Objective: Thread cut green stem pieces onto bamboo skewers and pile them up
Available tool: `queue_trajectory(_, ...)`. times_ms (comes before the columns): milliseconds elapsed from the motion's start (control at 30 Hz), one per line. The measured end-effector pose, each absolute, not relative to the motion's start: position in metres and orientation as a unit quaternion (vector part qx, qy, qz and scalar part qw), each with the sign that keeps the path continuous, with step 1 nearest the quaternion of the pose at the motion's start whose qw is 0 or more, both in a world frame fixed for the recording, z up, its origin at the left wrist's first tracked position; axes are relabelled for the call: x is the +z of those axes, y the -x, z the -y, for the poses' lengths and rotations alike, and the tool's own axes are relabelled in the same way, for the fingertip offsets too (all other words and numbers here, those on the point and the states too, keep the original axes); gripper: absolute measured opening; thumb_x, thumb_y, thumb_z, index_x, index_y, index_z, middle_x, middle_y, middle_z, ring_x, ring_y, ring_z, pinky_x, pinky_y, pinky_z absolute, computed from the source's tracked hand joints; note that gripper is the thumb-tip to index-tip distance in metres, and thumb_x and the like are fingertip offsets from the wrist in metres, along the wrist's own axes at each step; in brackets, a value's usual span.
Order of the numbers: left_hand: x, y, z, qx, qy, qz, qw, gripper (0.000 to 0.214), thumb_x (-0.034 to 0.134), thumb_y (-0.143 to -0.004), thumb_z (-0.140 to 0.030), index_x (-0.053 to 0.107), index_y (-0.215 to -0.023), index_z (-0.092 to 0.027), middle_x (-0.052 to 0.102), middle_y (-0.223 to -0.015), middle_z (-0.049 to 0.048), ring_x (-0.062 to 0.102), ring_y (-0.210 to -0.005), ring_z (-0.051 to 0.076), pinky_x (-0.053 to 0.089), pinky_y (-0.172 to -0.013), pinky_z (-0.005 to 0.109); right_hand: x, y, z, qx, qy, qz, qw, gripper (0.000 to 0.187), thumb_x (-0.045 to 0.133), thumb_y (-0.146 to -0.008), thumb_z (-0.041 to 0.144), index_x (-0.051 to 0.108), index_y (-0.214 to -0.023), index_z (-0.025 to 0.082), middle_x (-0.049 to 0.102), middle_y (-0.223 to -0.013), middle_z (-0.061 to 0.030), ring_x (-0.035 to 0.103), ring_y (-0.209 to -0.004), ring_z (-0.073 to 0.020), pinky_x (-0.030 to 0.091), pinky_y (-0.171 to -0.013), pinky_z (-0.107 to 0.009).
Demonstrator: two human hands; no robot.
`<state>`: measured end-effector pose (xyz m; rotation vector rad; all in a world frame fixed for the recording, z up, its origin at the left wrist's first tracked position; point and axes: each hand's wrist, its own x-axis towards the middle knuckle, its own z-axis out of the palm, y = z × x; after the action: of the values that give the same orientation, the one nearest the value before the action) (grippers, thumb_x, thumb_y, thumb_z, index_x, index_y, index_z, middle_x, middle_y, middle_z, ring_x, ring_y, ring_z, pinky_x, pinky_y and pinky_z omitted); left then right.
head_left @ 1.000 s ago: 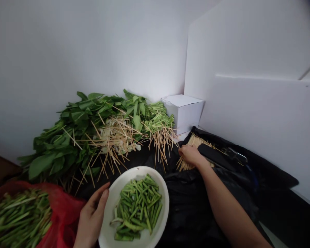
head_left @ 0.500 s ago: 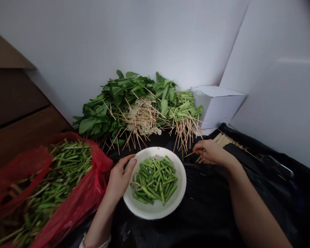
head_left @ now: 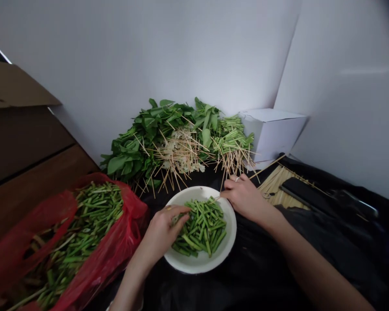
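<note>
A white bowl (head_left: 199, 267) of cut green stem pieces (head_left: 207, 226) stands before me on black plastic. My left hand (head_left: 165, 224) reaches over the bowl's left side, thumb and fingers apart with their tips at the stems; nothing is visibly held. At the bowl's upper right rim, my right hand (head_left: 243, 196) is closed round a thin bamboo skewer (head_left: 268, 166). The skewer slants up to the right behind the hand, and its other end shows faintly over the bowl. More skewers (head_left: 272, 185) lie in a bundle right of this hand.
Left, a red plastic bag (head_left: 134, 216) holds many cut stems. Against the wall lie leafy greens (head_left: 126, 151), skewered pale pieces (head_left: 181, 149) and skewered green stems (head_left: 231, 134). A white box (head_left: 282, 136) stands behind right; a dark phone-like object (head_left: 301, 194) lies on the skewer bundle.
My left hand has moved from the bowl's left rim in over the stems. My right hand has come left from the skewer bundle to the bowl's rim, bringing a skewer.
</note>
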<state>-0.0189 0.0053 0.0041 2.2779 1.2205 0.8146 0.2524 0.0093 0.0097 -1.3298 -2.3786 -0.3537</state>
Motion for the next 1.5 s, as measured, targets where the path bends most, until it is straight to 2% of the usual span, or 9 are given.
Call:
queue_trajectory(200,0.024,0.015,-0.017,0.196,-0.840,-0.460,0.210,0.028,0.055,-0.085,-0.036,0.076,-0.101,-0.027,0.077,-0.093,0.0058,0.071,-0.087,0.027,0.053,-0.075,0.032,0.006,-0.236,-0.003,-0.120,0.399,0.887,0.197,0.019,0.060,-0.086,0.011,0.071,-0.077,0.024,0.060,-0.078,-0.0019,0.046,-0.083,-0.0177,0.025,-0.075,-0.035)
queue_trajectory(433,0.018,-0.008,-0.029,0.241,-0.838,-0.457,0.175,0.028,0.052,-0.090,-0.039,0.073,-0.094,-0.021,0.073,-0.096,0.0063,0.066,-0.088,0.023,0.048,-0.082,0.035,0.005,-0.248,-0.009,-0.157,0.473,0.825,0.266,0.021,0.052,-0.094,0.021,0.072,-0.098,0.023,0.060,-0.087,-0.0045,0.046,-0.085,-0.0183,0.026,-0.079,-0.034)
queue_trajectory(500,0.011,-0.013,-0.021,0.181,-0.880,-0.394,0.195,0.033,0.068,-0.077,-0.047,0.072,-0.101,-0.024,0.070,-0.107,0.0062,0.061,-0.103,0.027,0.044,-0.094,0.038,0.004,-0.251,-0.010,-0.172,0.480,0.816,0.273,0.023,0.049,-0.096,0.022,0.072,-0.101,0.022,0.060,-0.088,-0.0052,0.046,-0.086,-0.0191,0.027,-0.081,-0.034)
queue_trajectory(600,0.004,-0.016,-0.007,0.094,-0.915,-0.333,0.209,0.071,0.082,-0.059,-0.043,0.060,-0.126,-0.032,0.058,-0.132,0.0061,0.046,-0.126,0.033,0.033,-0.107,0.046,0.003,-0.252,-0.011,-0.171,0.476,0.817,0.275,0.025,0.047,-0.096,0.022,0.071,-0.103,0.022,0.060,-0.088,-0.0051,0.047,-0.086,-0.0189,0.027,-0.081,-0.034)
queue_trajectory(867,0.014,0.003,-0.006,0.095,-0.898,-0.348,0.252,0.042,0.058,-0.066,-0.005,0.060,-0.103,-0.024,0.063,-0.109,0.0044,0.057,-0.104,0.025,0.043,-0.095,0.040,0.003,-0.251,-0.011,-0.163,0.467,0.818,0.292,0.027,0.045,-0.097,0.022,0.071,-0.102,0.021,0.061,-0.087,-0.0051,0.048,-0.084,-0.0184,0.029,-0.080,-0.033)
queue_trajectory(1100,0.011,0.015,-0.029,0.280,-0.771,-0.372,0.434,0.038,0.045,-0.094,-0.029,0.054,-0.129,-0.020,0.070,-0.108,0.0098,0.069,-0.091,0.022,0.052,-0.086,0.039,0.002,-0.251,-0.012,-0.168,0.457,0.817,0.309,0.027,0.045,-0.097,0.022,0.071,-0.104,0.020,0.062,-0.087,-0.0056,0.048,-0.084,-0.0192,0.030,-0.080,-0.034)
queue_trajectory(1167,0.003,0.015,-0.036,0.322,-0.789,-0.405,0.330,0.032,0.045,-0.094,-0.026,0.062,-0.121,-0.020,0.071,-0.107,0.0091,0.068,-0.094,0.022,0.051,-0.088,0.039,0.002,-0.251,-0.012,-0.167,0.457,0.817,0.310,0.027,0.045,-0.097,0.022,0.071,-0.104,0.020,0.062,-0.087,-0.0054,0.048,-0.083,-0.0192,0.031,-0.080,-0.034)
queue_trajectory(1300,-0.007,0.015,-0.041,0.207,-0.891,-0.383,0.127,0.035,0.044,-0.092,-0.012,0.069,-0.114,-0.024,0.072,-0.112,0.0070,0.059,-0.109,0.024,0.044,-0.097,0.042,0.002,-0.250,-0.011,-0.161,0.459,0.818,0.307,0.026,0.047,-0.096,0.023,0.071,-0.104,0.020,0.061,-0.085,-0.0055,0.047,-0.082,-0.0194,0.031,-0.078,-0.034)
queue_trajectory(1500,-0.003,0.009,-0.035,0.093,-0.917,-0.385,0.043,0.038,0.042,-0.093,-0.013,0.065,-0.122,-0.021,0.069,-0.110,0.0100,0.055,-0.108,0.025,0.043,-0.096,0.042,0.000,-0.247,-0.010,-0.155,0.448,0.823,0.312,0.024,0.049,-0.095,0.021,0.071,-0.105,0.019,0.060,-0.085,-0.0056,0.047,-0.084,-0.0194,0.033,-0.079,-0.033)
